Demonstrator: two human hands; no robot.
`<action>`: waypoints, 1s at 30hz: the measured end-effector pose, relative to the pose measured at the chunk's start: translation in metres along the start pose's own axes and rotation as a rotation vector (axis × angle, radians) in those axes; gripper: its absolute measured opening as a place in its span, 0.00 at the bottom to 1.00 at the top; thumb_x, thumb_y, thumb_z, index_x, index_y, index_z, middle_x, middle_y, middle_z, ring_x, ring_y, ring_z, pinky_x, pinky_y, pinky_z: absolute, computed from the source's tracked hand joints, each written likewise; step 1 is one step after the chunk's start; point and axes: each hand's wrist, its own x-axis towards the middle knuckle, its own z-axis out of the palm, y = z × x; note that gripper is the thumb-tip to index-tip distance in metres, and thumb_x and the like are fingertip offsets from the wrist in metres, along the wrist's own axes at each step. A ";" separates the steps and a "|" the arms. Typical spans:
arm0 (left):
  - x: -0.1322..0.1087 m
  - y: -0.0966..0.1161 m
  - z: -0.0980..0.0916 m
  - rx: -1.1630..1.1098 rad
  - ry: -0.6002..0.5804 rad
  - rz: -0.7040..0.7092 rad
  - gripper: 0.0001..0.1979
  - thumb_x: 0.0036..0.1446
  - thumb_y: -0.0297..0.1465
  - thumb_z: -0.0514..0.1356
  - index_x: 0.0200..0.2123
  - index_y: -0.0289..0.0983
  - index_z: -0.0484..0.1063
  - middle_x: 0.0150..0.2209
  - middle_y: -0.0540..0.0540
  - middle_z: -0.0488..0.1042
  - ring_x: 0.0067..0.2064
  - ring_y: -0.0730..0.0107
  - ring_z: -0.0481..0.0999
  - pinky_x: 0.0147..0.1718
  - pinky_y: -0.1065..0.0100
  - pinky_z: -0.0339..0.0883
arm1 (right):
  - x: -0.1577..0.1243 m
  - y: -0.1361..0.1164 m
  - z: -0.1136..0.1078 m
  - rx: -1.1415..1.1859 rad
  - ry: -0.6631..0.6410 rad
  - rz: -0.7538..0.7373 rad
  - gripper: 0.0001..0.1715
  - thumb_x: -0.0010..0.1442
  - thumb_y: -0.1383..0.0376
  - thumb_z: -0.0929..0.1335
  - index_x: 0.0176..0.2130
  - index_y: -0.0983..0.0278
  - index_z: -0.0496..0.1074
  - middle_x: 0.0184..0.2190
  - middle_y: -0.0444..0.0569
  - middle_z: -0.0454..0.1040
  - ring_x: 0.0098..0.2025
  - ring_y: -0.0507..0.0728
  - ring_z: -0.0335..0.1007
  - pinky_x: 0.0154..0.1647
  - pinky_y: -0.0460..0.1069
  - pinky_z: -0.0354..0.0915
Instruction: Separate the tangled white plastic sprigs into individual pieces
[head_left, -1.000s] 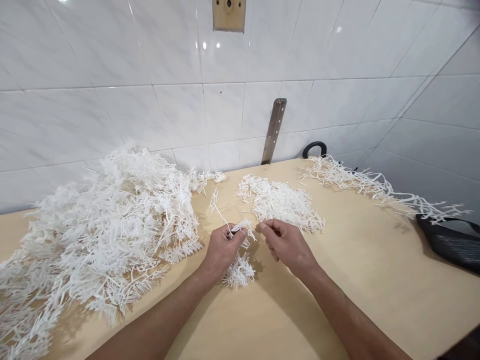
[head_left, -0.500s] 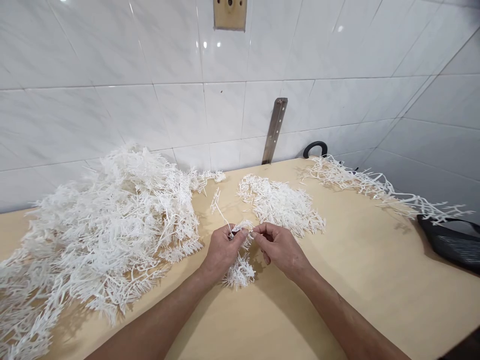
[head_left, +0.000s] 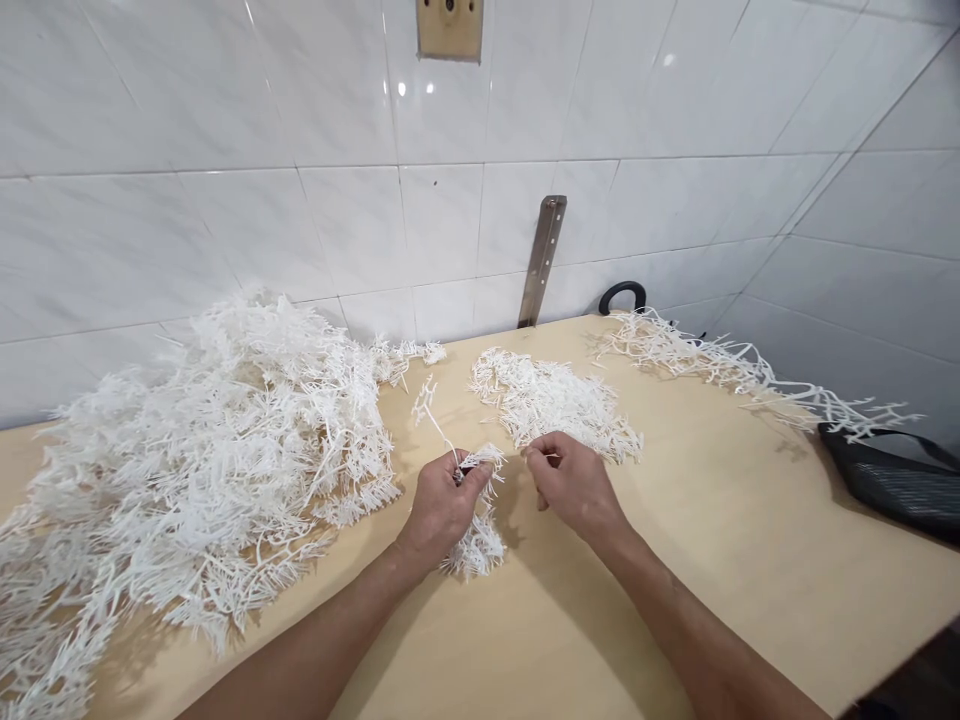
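My left hand (head_left: 444, 505) pinches a white plastic foliage branch (head_left: 480, 545). Its bare, forked stem end sticks up above the fingers, and its feathery sprigs show at the fingertips and hang below the hand. Apart from it on the right, my right hand (head_left: 574, 485) has thumb and forefinger pressed together; what is between them, if anything, is too small to make out. Just behind that hand lies a low pile of small white sprigs (head_left: 559, 405). A large heap of white plastic branches (head_left: 247, 450) covers the table to the left.
Stripped white stems (head_left: 720, 365) lie along the right back of the table (head_left: 750, 520). Beyond them is a black curved handle (head_left: 622, 295). A black bag (head_left: 892, 485) sits at the right edge. A metal strip (head_left: 541, 262) stands against the tiled wall.
My right hand has drawn away from the branch, a little to the right and up. My left hand keeps its hold in nearly the same place. The view has shifted slightly.
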 end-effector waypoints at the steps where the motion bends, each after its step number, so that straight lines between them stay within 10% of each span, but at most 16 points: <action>1: 0.000 0.000 0.000 -0.009 0.004 -0.009 0.18 0.51 0.45 0.63 0.27 0.35 0.71 0.20 0.53 0.64 0.23 0.74 0.61 0.24 0.72 0.54 | 0.003 0.002 -0.004 0.005 0.046 0.008 0.10 0.57 0.57 0.66 0.33 0.61 0.70 0.19 0.42 0.71 0.15 0.53 0.67 0.19 0.48 0.66; 5: 0.000 0.000 0.002 -0.057 0.023 -0.044 0.18 0.51 0.46 0.63 0.26 0.36 0.69 0.18 0.57 0.59 0.20 0.77 0.56 0.22 0.72 0.51 | 0.006 0.005 -0.011 0.002 0.191 -0.086 0.17 0.57 0.52 0.68 0.39 0.62 0.71 0.23 0.43 0.73 0.16 0.52 0.67 0.21 0.49 0.67; 13: 0.002 -0.004 0.003 -0.023 0.019 -0.008 0.16 0.54 0.44 0.61 0.29 0.37 0.70 0.20 0.53 0.68 0.21 0.74 0.63 0.23 0.72 0.55 | -0.011 -0.004 0.014 0.340 -0.312 -0.030 0.24 0.59 0.46 0.67 0.41 0.64 0.73 0.21 0.40 0.68 0.14 0.49 0.63 0.15 0.45 0.62; 30: 0.001 -0.006 0.003 -0.017 0.016 0.064 0.13 0.56 0.41 0.60 0.32 0.35 0.73 0.27 0.49 0.75 0.29 0.70 0.72 0.29 0.71 0.62 | -0.006 0.000 0.020 0.647 -0.484 0.213 0.23 0.55 0.48 0.72 0.27 0.65 0.68 0.18 0.40 0.64 0.17 0.47 0.56 0.16 0.43 0.56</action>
